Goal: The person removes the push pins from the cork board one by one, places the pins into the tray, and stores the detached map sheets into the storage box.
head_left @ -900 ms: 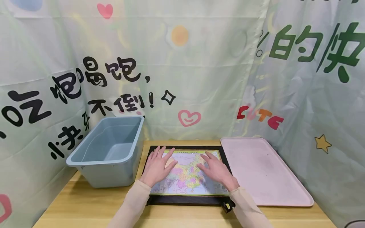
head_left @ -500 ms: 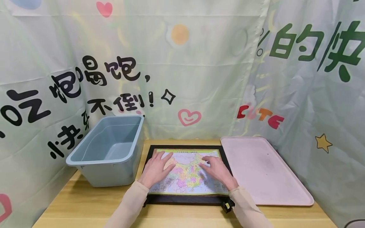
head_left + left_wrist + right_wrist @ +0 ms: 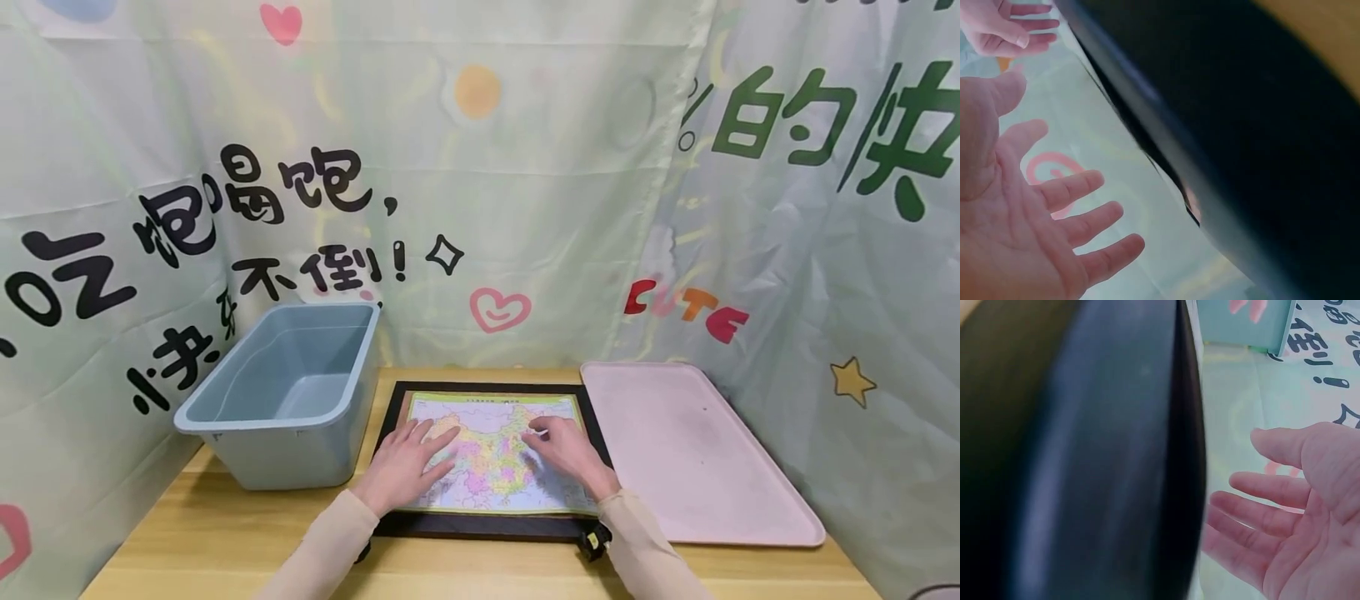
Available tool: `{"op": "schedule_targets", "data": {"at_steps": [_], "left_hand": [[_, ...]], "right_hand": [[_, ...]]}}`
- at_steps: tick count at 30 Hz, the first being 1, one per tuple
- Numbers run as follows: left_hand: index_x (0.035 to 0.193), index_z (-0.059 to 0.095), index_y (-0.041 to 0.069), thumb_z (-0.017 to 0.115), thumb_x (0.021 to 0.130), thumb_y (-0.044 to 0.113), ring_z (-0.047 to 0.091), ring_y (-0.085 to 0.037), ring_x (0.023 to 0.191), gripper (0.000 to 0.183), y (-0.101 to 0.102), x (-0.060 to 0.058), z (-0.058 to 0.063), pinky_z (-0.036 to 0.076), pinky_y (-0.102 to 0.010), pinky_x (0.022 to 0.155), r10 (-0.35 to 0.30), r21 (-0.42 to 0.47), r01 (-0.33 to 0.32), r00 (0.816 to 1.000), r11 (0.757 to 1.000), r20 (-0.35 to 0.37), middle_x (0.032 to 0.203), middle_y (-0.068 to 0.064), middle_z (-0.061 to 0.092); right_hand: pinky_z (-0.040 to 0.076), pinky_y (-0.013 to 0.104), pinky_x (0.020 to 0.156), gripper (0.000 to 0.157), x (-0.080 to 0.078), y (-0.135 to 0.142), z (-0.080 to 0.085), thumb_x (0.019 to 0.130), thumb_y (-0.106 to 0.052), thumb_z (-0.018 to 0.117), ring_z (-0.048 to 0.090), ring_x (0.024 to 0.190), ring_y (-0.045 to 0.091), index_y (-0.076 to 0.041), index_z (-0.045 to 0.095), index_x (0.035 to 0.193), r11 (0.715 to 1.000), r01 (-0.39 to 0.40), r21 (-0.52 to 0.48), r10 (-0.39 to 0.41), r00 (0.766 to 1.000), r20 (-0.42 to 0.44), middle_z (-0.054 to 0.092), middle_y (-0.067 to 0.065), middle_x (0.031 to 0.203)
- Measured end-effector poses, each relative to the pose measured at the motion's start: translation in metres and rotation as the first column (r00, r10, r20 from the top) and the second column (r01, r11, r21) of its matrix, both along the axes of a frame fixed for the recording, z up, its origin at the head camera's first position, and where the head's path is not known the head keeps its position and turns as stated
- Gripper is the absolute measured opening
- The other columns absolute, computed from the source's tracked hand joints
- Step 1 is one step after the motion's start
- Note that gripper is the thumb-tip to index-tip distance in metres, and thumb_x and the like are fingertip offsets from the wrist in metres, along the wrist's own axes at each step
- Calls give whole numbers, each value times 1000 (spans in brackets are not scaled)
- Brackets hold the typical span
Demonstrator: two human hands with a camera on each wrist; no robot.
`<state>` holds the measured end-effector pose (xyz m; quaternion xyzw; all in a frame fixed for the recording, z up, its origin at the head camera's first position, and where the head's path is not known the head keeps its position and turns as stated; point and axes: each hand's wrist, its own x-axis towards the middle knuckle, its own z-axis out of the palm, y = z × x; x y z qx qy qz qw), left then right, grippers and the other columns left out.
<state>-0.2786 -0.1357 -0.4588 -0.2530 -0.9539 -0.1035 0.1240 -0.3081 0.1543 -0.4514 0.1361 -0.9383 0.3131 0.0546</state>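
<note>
A colourful printed map (image 3: 491,475) lies flat on a black-framed board (image 3: 480,527) at the middle of the table. Over the map's left side is my left hand (image 3: 401,467), fingers spread and holding nothing. In the left wrist view, the fingers of that left hand (image 3: 1072,206) stand apart from the dark frame edge. My right hand (image 3: 566,450) hovers over the map's right side, thumb and index finger close together. The right wrist view shows this right hand (image 3: 1291,519) with loosely bent fingers and nothing in it, beside the frame's black edge (image 3: 1110,456).
A deep blue-grey plastic bin (image 3: 288,454) stands left of the board on the wooden table (image 3: 225,542). To the right lies a flat pink tray (image 3: 697,450). Printed fabric (image 3: 570,208) hangs behind and on both sides. A small black device (image 3: 595,542) sits by the right wrist.
My left hand has drawn back toward me and slightly left, off the map's top part. The right hand's fingers have bent from spread to closer together. The map and board stay put.
</note>
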Motion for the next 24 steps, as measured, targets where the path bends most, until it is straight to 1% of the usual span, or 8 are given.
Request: {"op": "schedule_targets", "data": {"at_steps": [4, 7, 9, 14, 16, 19, 21, 24], "left_hand": [[148, 45, 32, 47, 101, 49, 38, -48, 137, 50, -7, 4, -4, 35, -66, 103, -19, -33, 21, 998, 999, 63, 148, -18, 45], [149, 43, 32, 44, 102, 48, 33, -50, 140, 50, -11, 8, -6, 31, -68, 105, -36, -35, 41, 990, 999, 137, 151, -20, 40], [149, 43, 31, 45, 102, 47, 32, -50, 140, 50, -13, 11, -8, 29, -68, 106, -47, -33, 53, 986, 998, 160, 151, -20, 40], [150, 42, 33, 45, 102, 48, 29, -49, 142, 50, -17, 18, -11, 27, -69, 107, -49, -50, 58, 982, 997, 181, 153, -20, 38], [150, 41, 34, 44, 102, 49, 28, -49, 143, 51, -19, 19, -12, 26, -70, 106, -45, -61, 58, 980, 996, 192, 154, -20, 36], [150, 42, 34, 45, 101, 50, 28, -49, 143, 51, -23, 21, -13, 26, -71, 105, -54, -68, 68, 979, 995, 198, 155, -20, 35], [149, 43, 34, 46, 101, 50, 29, -49, 142, 51, -26, 22, -14, 27, -72, 104, -66, -71, 81, 980, 994, 190, 155, -20, 35], [148, 44, 34, 45, 101, 51, 29, -49, 142, 50, -30, 23, -15, 28, -73, 102, -80, -86, 99, 977, 991, 197, 155, -20, 36]], "right_hand": [[55, 43, 83, 32, -3, -1, 1, 96, -26, 64, 71, 95, 25, -4, 70, 118, 1000, -7, -15, 8, 1000, 14, 72, 13, 113], [55, 43, 83, 31, -3, -3, 5, 96, -26, 64, 70, 96, 25, -4, 71, 117, 1000, -15, -27, 16, 999, 47, 72, 11, 110], [55, 43, 83, 31, -3, -3, 7, 97, -26, 63, 70, 97, 26, -3, 71, 117, 999, -21, -32, 23, 997, 69, 72, 10, 109], [54, 44, 84, 32, -10, 2, 8, 98, -25, 61, 68, 101, 26, -3, 69, 119, 998, -20, -62, 26, 994, 111, 71, 10, 111], [54, 42, 81, 34, -15, 3, 7, 97, -24, 61, 68, 98, 25, -2, 67, 122, 997, -10, -81, 20, 992, 127, 71, 11, 111], [55, 38, 74, 37, -22, 3, 5, 97, -23, 61, 69, 88, 24, 0, 64, 127, 993, 5, -120, 14, 988, 152, 71, 14, 110], [54, 36, 70, 37, -26, 3, 5, 97, -22, 61, 69, 84, 23, 1, 64, 126, 991, 3, -137, 18, 988, 151, 71, 14, 108], [54, 36, 71, 34, -31, 0, 4, 96, -20, 62, 69, 87, 23, 2, 66, 121, 991, 4, -137, 15, 991, 136, 72, 12, 104]]}}
